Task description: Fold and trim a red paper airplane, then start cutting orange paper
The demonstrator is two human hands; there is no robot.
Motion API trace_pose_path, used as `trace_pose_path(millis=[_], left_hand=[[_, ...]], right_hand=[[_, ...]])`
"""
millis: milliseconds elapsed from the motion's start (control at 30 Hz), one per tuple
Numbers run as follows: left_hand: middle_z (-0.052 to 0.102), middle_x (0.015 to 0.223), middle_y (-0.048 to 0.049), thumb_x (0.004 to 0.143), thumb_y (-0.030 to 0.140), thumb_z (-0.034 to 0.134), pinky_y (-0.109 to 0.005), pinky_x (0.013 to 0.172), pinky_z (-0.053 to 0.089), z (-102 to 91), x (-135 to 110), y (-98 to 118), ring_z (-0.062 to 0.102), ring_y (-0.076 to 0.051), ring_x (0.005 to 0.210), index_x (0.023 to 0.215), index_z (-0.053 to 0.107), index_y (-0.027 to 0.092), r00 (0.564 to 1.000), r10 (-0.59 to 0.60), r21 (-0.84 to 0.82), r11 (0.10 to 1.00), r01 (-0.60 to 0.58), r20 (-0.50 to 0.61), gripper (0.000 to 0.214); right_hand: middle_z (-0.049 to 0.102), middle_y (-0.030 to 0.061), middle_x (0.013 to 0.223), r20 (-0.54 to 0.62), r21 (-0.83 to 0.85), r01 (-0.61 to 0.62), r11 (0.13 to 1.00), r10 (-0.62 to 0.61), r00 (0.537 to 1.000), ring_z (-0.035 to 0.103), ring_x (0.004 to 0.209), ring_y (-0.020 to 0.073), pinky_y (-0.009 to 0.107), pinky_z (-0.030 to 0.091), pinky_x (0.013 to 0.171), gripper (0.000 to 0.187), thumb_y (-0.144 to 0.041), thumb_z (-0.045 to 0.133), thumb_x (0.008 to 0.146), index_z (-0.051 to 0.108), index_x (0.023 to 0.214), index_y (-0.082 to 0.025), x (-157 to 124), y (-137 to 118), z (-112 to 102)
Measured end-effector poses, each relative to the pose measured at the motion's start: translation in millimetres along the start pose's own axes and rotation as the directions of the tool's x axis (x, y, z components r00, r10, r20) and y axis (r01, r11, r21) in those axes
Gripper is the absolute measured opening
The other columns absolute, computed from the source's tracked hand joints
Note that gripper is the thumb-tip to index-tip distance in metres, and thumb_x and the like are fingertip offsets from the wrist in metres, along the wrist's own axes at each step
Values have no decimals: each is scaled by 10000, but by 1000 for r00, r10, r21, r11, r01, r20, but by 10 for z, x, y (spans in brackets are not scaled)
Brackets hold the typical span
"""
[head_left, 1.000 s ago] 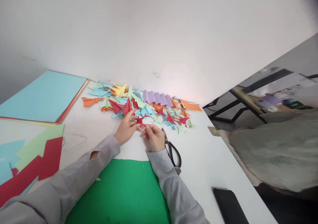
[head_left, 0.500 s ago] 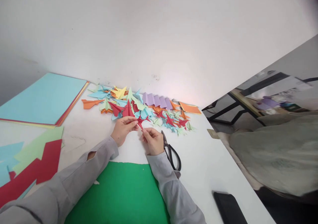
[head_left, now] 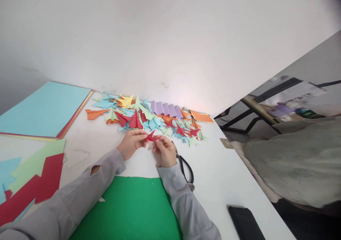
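Note:
A small folded red paper piece (head_left: 151,137), pointed at its ends, is held up over the white table between my two hands. My left hand (head_left: 132,142) pinches its left end between thumb and fingers. My right hand (head_left: 165,150) grips the right end in the same way, fingertips partly covering it. Just beyond lies a heap of folded paper planes (head_left: 135,119) in red, yellow, green, blue and orange. Black-handled scissors (head_left: 187,169) lie beside my right wrist, their blades partly hidden by the hand.
A green sheet (head_left: 130,208) lies under my forearms. Stacked coloured paper (head_left: 45,108) is at the left, with red and green offcuts (head_left: 50,176) nearer. A pleated purple strip (head_left: 166,109) and orange paper (head_left: 201,116) lie by the wall. A black phone-like object (head_left: 245,223) rests near the right edge.
The red paper has turned between my fingers, from a star-like spread to a flatter, more level shape. My right fingertips now cover more of its right end. The view has shifted slightly.

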State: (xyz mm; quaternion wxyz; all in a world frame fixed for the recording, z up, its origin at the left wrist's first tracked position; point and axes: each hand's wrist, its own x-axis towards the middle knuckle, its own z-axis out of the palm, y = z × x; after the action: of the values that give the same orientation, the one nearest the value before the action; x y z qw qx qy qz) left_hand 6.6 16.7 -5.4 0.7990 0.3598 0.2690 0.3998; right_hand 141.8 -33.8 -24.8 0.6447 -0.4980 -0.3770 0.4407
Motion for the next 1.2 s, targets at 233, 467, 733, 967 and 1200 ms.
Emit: trace_pose_path(millis=[233,467,733,967,1200], left_hand=[[551,503,14,641,203,670,-225,459,364,23,-24,14,502,-89,433,740,587,139,989,-117,49,992,113,91,144],[634,885,-61,601,80,633,-323,623,476,41,-44,57,636,-179,689,1052,511,177,993,-89,-73,993,95,80,477],[596,678,-10,669,273,702,-255,561,437,52,-51,-3,576,-111,575,918,596,142,990,-97,78,993,90,100,301],[582,587,-10,621,280,741,-217,504,377,46,-27,6,508,-70,517,750,660,95,991,-129,79,989,125,44,239],[602,582,-23,556,175,776,-226,529,385,22,-31,5,530,-81,541,779,677,88,984,-173,51,984,171,47,259]], right_hand=[[568,-48,473,151,202,-125,971,96,984,482,366,80,189,338,362,241,-349,722,610,652,785,-199,-4,-26,24],[588,-41,481,-99,159,8,987,8,995,473,381,69,185,325,375,217,-331,731,620,675,772,-187,52,20,-14],[624,-10,614,43,-122,208,970,-205,978,517,454,97,240,410,443,116,-264,662,718,705,814,-215,-55,9,72],[621,24,763,78,-261,346,901,-337,938,580,636,135,267,465,551,195,-212,638,736,678,927,-221,-66,-4,47],[612,29,771,89,-324,391,861,-384,919,564,622,129,257,458,518,113,-200,605,761,676,849,-212,-72,-19,40]])
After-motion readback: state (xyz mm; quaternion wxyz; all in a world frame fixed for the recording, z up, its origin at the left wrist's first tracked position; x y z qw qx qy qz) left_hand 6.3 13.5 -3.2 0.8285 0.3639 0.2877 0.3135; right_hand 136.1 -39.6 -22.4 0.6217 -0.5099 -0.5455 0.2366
